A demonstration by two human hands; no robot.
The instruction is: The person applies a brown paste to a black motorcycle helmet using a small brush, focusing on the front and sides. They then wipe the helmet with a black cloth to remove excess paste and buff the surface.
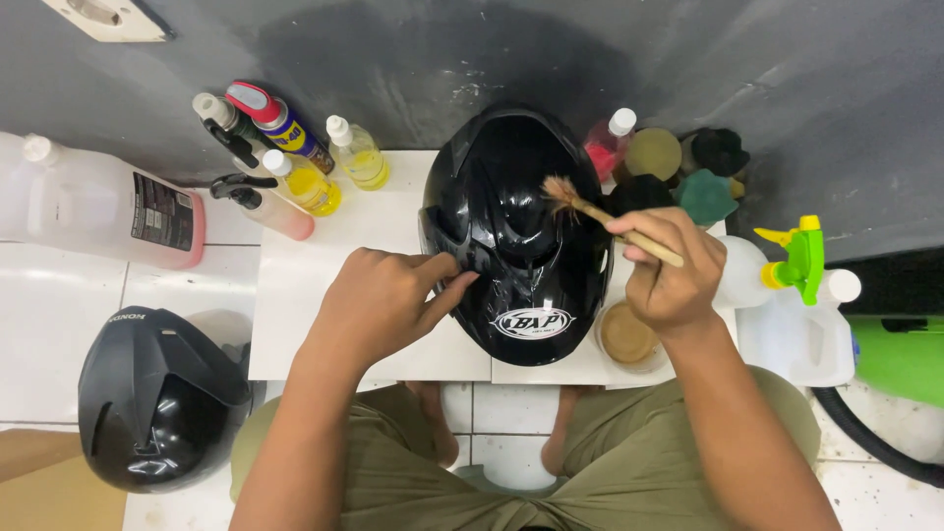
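Head view, looking down: a glossy black helmet [516, 231] rests on a small white counter [334, 295] set against a dark grey wall, and serves as the landmark for all positions. The left hand [379, 300] lies against the helmet's left side, its fingers [447, 280] drawn together and pinching at the edge of the shell. The right hand [669, 270], just right of the helmet, holds a wooden-handled brush [610, 218]; its fingers are pressed together around the handle, and the frayed bristles touch the helmet's upper right surface. Just right of the helmet's lower edge, beneath the right hand, stands a round tub of tan paste [627, 336]. Left of the helmet and toward the wall stand a cluster of bottles [295, 162], two holding yellow liquid, and farther left lies a large jug of pink liquid [98, 202]. Right of the helmet, by the wall, lie coloured sponges [688, 172]; farther right stands a white jug with a green spray trigger [801, 310]. A second black helmet [157, 398] sits on the tiled floor, well to the lower left.
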